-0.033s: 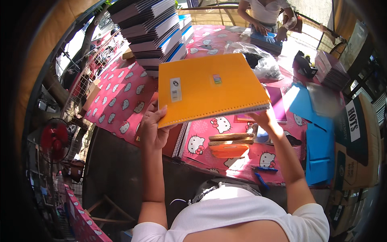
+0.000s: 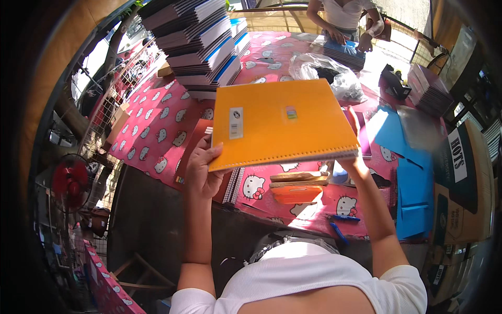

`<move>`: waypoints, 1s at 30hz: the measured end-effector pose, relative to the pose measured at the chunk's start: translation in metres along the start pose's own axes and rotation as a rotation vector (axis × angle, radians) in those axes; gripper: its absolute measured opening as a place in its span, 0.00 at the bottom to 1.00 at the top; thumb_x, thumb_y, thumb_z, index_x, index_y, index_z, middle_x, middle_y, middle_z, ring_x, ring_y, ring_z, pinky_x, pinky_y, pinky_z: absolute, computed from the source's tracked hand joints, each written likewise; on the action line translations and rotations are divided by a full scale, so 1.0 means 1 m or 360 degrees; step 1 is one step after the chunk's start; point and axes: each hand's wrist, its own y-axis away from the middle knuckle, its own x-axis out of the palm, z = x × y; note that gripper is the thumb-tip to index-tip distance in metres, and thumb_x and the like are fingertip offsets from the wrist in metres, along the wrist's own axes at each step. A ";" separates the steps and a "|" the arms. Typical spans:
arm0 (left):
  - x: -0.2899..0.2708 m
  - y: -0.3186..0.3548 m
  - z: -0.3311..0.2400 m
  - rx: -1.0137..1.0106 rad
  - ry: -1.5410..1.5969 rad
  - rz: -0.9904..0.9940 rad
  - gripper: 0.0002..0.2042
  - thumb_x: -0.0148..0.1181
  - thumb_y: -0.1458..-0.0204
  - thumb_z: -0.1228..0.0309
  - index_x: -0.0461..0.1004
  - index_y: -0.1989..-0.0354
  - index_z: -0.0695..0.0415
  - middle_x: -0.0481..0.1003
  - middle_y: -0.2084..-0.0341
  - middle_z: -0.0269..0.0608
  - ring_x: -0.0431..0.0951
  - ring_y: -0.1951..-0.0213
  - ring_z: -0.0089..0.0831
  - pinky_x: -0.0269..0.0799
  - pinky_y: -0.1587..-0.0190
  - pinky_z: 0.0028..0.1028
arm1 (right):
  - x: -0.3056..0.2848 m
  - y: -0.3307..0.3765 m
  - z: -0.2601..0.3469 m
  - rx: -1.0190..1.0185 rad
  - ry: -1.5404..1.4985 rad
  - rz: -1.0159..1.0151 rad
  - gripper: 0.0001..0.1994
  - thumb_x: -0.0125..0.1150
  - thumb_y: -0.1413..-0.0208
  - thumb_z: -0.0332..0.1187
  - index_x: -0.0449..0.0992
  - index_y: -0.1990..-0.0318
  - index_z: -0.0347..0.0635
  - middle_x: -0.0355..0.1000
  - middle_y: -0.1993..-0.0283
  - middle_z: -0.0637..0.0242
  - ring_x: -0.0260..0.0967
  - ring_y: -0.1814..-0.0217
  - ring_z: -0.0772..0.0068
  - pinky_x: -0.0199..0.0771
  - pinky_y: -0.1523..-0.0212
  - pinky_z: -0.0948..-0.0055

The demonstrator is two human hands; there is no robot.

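I hold up a spiral-bound notebook [image 2: 282, 123] with a yellow-orange cover, tilted above the table, its coil edge toward me. Two small stickers sit on the cover. My left hand [image 2: 203, 163] grips the near left corner, thumb on top. At the near right corner my right hand [image 2: 355, 159] is closed on the notebook, its fingers along the edge. Partly hidden beneath lies a dark red notebook [image 2: 194, 138]. Wooden strips [image 2: 298, 178] and an orange piece [image 2: 297, 194] lie nearer me, beside two blue pens [image 2: 343, 218]. A purple cover [image 2: 364, 141] shows behind my right hand.
Tall stacks of notebooks [image 2: 206, 52] stand on the pink patterned table [image 2: 151, 125] at the far left. Behind my notebook is a clear plastic bag [image 2: 345, 86]. Blue sheets [image 2: 415, 196] and a cardboard box [image 2: 460, 209] are at right. Another person [image 2: 342, 18] handles blue notebooks [image 2: 345, 52].
The yellow-orange notebook has shifted slightly right and toward me in both hands. More of the dark red notebook shows at its left.
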 end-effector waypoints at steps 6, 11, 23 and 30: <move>0.017 0.016 0.031 -0.0797 0.0502 0.0024 0.17 0.48 0.39 0.68 0.59 0.46 0.65 0.71 0.57 0.56 0.80 0.60 0.41 0.82 0.60 0.38 | -0.063 0.034 0.062 0.0009 -0.0015 -0.0176 0.13 0.67 0.52 0.29 0.71 0.62 0.33 0.74 0.60 0.56 0.74 0.58 0.65 0.75 0.62 0.71; 0.035 0.007 0.066 0.0633 -0.0982 0.0053 0.24 0.59 0.44 0.63 0.58 0.44 0.60 0.67 0.49 0.45 0.70 0.48 0.32 0.68 0.47 0.36 | -0.050 0.055 0.063 0.0586 -0.0651 -0.0452 0.07 0.65 0.52 0.21 0.77 0.64 0.35 0.77 0.68 0.67 0.72 0.66 0.79 0.72 0.64 0.79; 0.009 0.011 0.111 0.0534 -0.1435 -0.0195 0.20 0.64 0.50 0.77 0.63 0.50 0.61 0.72 0.61 0.37 0.72 0.58 0.24 0.68 0.52 0.25 | -0.019 0.122 0.029 0.0835 -0.0590 0.0063 0.16 0.65 0.50 0.23 0.69 0.54 0.36 0.71 0.61 0.68 0.70 0.59 0.75 0.70 0.58 0.75; -0.043 0.020 0.175 0.0296 -0.0935 -0.0387 0.24 0.66 0.51 0.74 0.57 0.51 0.58 0.65 0.55 0.40 0.66 0.50 0.27 0.65 0.48 0.28 | -0.020 0.155 0.017 0.0968 -0.0815 0.0116 0.23 0.51 0.54 0.17 0.61 0.47 0.31 0.68 0.55 0.60 0.67 0.49 0.71 0.68 0.51 0.72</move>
